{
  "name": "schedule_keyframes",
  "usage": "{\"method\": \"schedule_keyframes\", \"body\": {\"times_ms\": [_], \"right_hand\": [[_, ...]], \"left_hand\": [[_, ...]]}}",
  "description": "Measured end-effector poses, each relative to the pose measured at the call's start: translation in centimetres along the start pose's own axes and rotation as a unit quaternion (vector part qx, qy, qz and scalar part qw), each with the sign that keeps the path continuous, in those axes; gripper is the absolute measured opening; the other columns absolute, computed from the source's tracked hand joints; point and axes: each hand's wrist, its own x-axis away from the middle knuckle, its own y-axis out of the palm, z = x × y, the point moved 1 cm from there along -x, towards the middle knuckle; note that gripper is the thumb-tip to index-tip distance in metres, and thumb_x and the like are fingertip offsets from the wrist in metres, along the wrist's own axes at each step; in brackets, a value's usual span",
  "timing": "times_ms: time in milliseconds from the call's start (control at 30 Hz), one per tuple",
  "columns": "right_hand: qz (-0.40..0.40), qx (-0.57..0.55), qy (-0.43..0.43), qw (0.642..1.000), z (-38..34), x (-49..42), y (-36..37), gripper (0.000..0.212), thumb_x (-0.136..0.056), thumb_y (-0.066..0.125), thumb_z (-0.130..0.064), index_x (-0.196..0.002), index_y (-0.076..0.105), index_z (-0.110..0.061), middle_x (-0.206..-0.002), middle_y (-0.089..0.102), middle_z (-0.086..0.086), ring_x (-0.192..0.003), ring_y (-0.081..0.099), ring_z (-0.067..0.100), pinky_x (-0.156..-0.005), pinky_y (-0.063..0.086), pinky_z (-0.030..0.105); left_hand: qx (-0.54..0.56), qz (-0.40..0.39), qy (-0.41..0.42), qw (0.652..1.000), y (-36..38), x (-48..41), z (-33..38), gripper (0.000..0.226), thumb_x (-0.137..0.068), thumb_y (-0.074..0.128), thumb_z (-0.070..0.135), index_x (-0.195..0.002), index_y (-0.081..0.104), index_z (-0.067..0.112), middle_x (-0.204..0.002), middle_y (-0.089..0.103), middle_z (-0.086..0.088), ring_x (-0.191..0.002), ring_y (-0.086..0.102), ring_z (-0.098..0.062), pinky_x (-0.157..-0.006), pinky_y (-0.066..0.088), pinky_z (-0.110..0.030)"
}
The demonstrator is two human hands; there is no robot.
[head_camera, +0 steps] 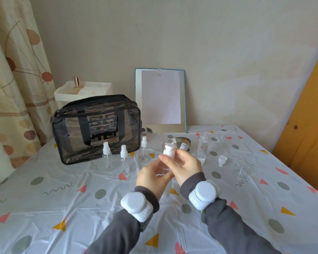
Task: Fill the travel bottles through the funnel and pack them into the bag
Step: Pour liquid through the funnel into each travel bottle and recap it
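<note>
Both my hands hold one clear travel bottle (168,153) with a white pump head and clear cap, lifted above the table's middle. My left hand (153,176) grips its lower body; my right hand (186,166) curls round its upper part. Three clear spray bottles (124,159) stand in a row in front of the black transparent bag (95,129), which sits zipped at the back left. A small white funnel (222,160) lies right of my hands. A tall open bottle of clear liquid (202,146) stands behind my right hand.
A metal bowl (179,141) sits behind the held bottle. A clear cap or small cup (241,170) lies at the right. A mirror with paper (161,99) leans on the wall; a white organiser (81,93) stands behind the bag. Curtain at left, wooden board at right.
</note>
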Motion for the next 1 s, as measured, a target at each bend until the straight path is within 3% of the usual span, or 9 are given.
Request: {"method": "schedule_keyframes", "body": {"times_ms": [133,267,400,500,600,667,833,933,1000], "right_hand": [[-0.007,0.039,-0.019,0.999,-0.2,0.0,-0.2,0.012,-0.078,0.069,-0.036,-0.08,0.066,-0.025,-0.08,0.071,-0.002,-0.084,0.066,0.01,-0.085,0.053,0.036],[-0.023,0.012,-0.022,0.999,-0.5,0.2,-0.5,0.006,-0.08,0.069,-0.029,-0.076,0.065,-0.03,-0.079,0.071,-0.002,-0.083,0.067,0.012,-0.081,0.053,0.031],[-0.068,-0.022,-0.019,0.997,-0.4,0.4,-0.5,0.006,-0.082,0.067,-0.03,-0.077,0.065,-0.031,-0.071,0.07,-0.011,-0.07,0.065,0.001,-0.061,0.046,0.013],[-0.044,-0.087,-0.023,0.995,-1.2,-0.5,-1.3,0.012,-0.085,0.062,-0.026,-0.081,0.068,-0.016,-0.076,0.069,-0.008,-0.075,0.063,0.003,-0.073,0.048,0.017],[-0.013,-0.121,-0.047,0.991,-2.5,-1.9,-2.8,0.023,-0.085,0.062,-0.024,-0.078,0.068,-0.004,-0.077,0.069,-0.003,-0.078,0.064,0.004,-0.077,0.047,0.011],[-0.009,-0.114,-0.049,0.992,-2.4,-2.1,-3.1,0.025,-0.085,0.062,-0.026,-0.078,0.067,-0.003,-0.078,0.069,-0.001,-0.08,0.064,0.005,-0.078,0.048,0.012],[0.017,-0.095,-0.009,0.995,-0.3,-1.4,-2.7,0.019,-0.082,0.062,-0.035,-0.079,0.068,-0.016,-0.083,0.069,-0.005,-0.082,0.063,0.001,-0.077,0.045,0.008],[0.029,-0.097,0.007,0.995,0.4,-1.5,-2.6,0.015,-0.083,0.062,-0.032,-0.082,0.066,-0.018,-0.082,0.068,-0.005,-0.081,0.064,0.005,-0.081,0.047,0.02],[0.025,-0.093,0.015,0.995,0.6,-1.6,-2.4,0.012,-0.083,0.063,-0.032,-0.083,0.065,-0.02,-0.082,0.068,-0.004,-0.086,0.067,0.012,-0.088,0.05,0.031]], "left_hand": [[-0.007,-0.029,0.003,1.0,0.1,-0.1,0.3,0.02,-0.081,0.066,0.014,-0.1,0.065,0.018,-0.09,0.069,0.005,-0.087,0.063,-0.004,-0.084,0.05,-0.017],[0.068,-0.107,-0.006,0.992,-0.6,-0.4,0.3,0.017,-0.079,0.069,0.006,-0.095,0.065,0.012,-0.092,0.07,-0.005,-0.09,0.066,-0.014,-0.085,0.052,-0.024],[0.238,-0.241,-0.062,0.939,-1.9,-0.8,-0.6,0.027,-0.079,0.063,-0.004,-0.106,0.061,-0.004,-0.085,0.072,-0.004,-0.083,0.069,-0.016,-0.078,0.054,-0.027],[0.232,-0.33,-0.069,0.913,-2.3,-0.2,-1.2,0.023,-0.081,0.062,-0.005,-0.104,0.061,-0.004,-0.087,0.072,-0.007,-0.085,0.069,-0.02,-0.074,0.054,-0.026],[0.25,-0.257,-0.092,0.929,-1.8,0.4,-1.5,0.019,-0.079,0.061,-0.009,-0.095,0.063,0.001,-0.085,0.073,-0.005,-0.081,0.07,-0.017,-0.071,0.055,-0.025],[0.267,-0.187,-0.093,0.941,-1.8,-0.1,-1.4,0.021,-0.076,0.065,-0.007,-0.095,0.064,0.002,-0.089,0.072,-0.008,-0.085,0.069,-0.019,-0.078,0.056,-0.028],[0.089,-0.091,-0.058,0.99,-1.0,-0.9,-1.4,0.035,-0.07,0.078,0.01,-0.101,0.064,0.017,-0.101,0.068,0.001,-0.095,0.06,-0.004,-0.08,0.046,-0.008],[0.073,-0.06,-0.071,0.993,-0.3,-1.0,-2.0,0.038,-0.071,0.078,0.013,-0.106,0.064,0.015,-0.111,0.064,-0.001,-0.104,0.057,-0.009,-0.085,0.043,-0.016],[0.062,-0.049,-0.077,0.994,0.0,-0.9,-2.3,0.037,-0.072,0.078,0.014,-0.106,0.063,0.017,-0.115,0.06,-0.003,-0.106,0.056,-0.011,-0.082,0.043,-0.015]]}}
